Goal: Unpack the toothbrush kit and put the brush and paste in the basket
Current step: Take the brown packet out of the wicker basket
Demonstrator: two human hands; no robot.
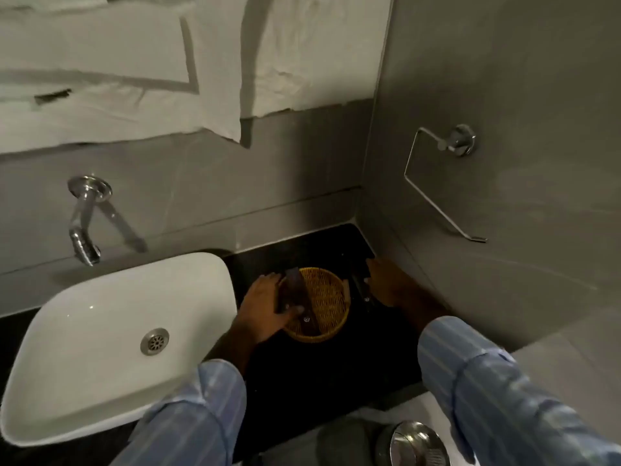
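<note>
My left hand (265, 304) fingers hold a dark kit (297, 299) over the basket (327, 304). My right hand (386, 284) grips another dark pack (361, 290) on the tabletop (336, 364). Both are dark on dark, so one may slip unseen.

Black countertop (302, 381), wicker basket (327, 299), white basin (84, 381)

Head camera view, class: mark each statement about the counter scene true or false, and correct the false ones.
1. The woven basket sits on the dark counter to the right of the white sink. True.
2. The left hand holds a dark flat packet over the basket. True.
3. The right hand is inside the sink. False: it rests on the counter beside the basket, at another dark item.
4. Water is running from the tap. False: no water shows.
5. A towel hangs on the wall ring. False: the ring is bare.
</note>
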